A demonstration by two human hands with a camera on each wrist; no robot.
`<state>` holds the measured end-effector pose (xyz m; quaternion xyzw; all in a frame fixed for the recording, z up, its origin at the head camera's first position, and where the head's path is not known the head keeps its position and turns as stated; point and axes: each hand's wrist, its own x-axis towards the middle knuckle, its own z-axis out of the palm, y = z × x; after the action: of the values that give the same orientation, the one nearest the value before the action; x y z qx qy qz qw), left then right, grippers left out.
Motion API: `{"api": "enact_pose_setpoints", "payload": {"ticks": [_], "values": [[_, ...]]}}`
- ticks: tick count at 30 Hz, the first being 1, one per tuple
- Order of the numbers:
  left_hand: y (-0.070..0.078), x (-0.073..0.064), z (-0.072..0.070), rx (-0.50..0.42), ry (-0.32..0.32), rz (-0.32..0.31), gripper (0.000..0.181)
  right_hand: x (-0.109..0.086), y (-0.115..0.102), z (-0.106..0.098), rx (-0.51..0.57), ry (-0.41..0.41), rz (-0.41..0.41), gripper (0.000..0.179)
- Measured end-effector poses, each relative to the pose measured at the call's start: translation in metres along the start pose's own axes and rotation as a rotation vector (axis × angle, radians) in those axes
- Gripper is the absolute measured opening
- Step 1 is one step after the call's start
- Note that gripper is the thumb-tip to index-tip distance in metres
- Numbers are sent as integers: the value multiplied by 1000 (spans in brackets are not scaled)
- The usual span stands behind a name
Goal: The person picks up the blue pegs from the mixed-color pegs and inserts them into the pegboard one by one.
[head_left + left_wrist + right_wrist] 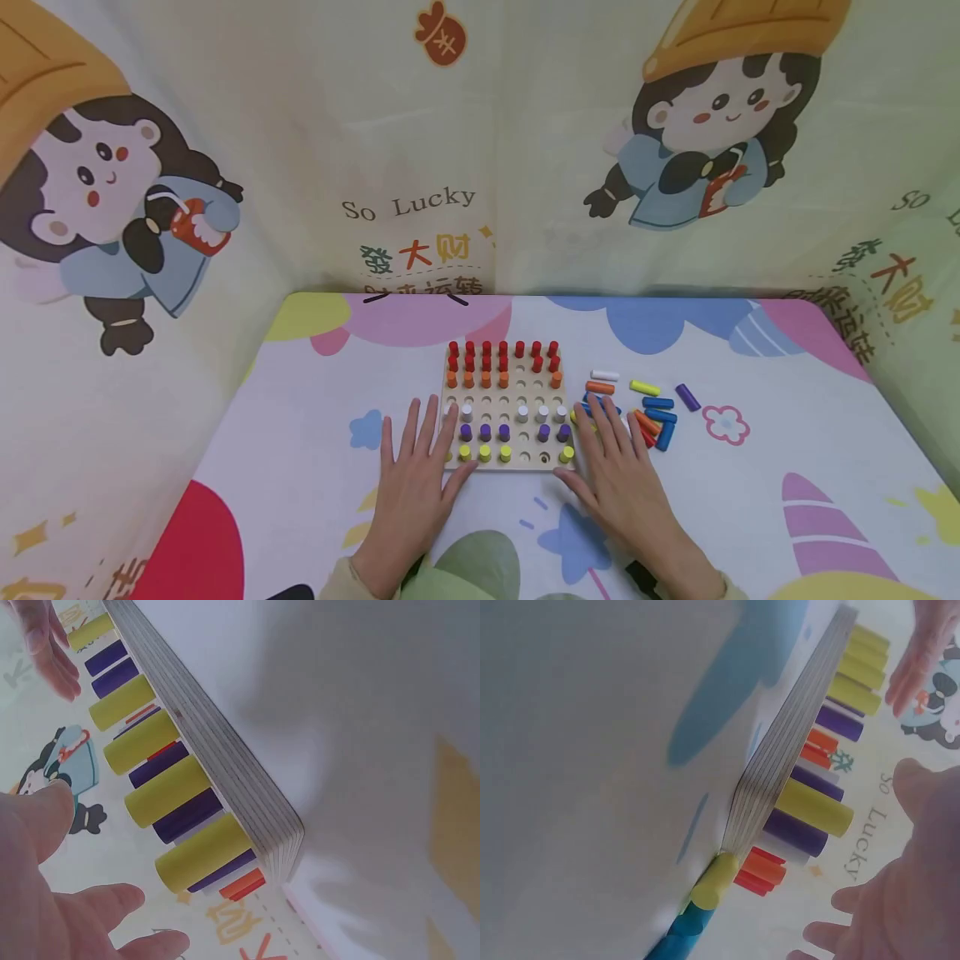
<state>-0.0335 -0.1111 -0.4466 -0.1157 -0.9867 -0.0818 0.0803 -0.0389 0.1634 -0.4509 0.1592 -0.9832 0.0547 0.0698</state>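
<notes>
A wooden pegboard [531, 392] lies between my two hands, with rows of upright red pegs [487, 357], orange pegs [468, 380], white pegs [522, 414], purple pegs [485, 433] and yellow pegs [484, 453]. Bare holes show in several rows, and one whole row between orange and white has no pegs. My left hand [416, 492] is spread flat at the board's left edge, fingers covering part of its left column. With fingers straight, my right hand [624, 483] lies by the right edge, overlapping some loose pegs. Neither hand holds anything.
Loose pegs lie right of the board: blue pegs [658, 403], a purple peg [687, 397], a yellow peg [645, 388], an orange peg [600, 388] and a white peg [604, 376] among them. A patterned cloth [300, 467] covers the table; printed curtains [540, 167] rise behind it.
</notes>
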Motion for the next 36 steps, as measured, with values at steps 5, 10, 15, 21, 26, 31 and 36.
{"api": "enact_pose_setpoints", "payload": {"ticks": [5, 10, 15, 21, 26, 31, 36], "values": [[0, 2, -1, -12, 0, -6, 74, 2, 2, 1, 29, 16, -5, 89], [-1, 3, -3, -24, -5, -14, 74, 5, 8, 1, 76, 23, -3, 88], [-5, 4, -4, -60, -10, -31, 73, 8, 14, -4, 132, 7, 17, 85], [-7, 6, -7, -118, -2, -53, 71, 10, 19, -7, 145, 44, 5, 81], [-9, 7, -8, -177, 32, -63, 70, 13, 24, -6, 172, 68, 3, 77], [-10, 9, -8, -255, 46, -98, 67, 16, 29, -9, 207, 68, 12, 73], [-10, 12, -9, -333, 38, -142, 63, 16, 31, -11, 200, 82, 11, 70]]}}
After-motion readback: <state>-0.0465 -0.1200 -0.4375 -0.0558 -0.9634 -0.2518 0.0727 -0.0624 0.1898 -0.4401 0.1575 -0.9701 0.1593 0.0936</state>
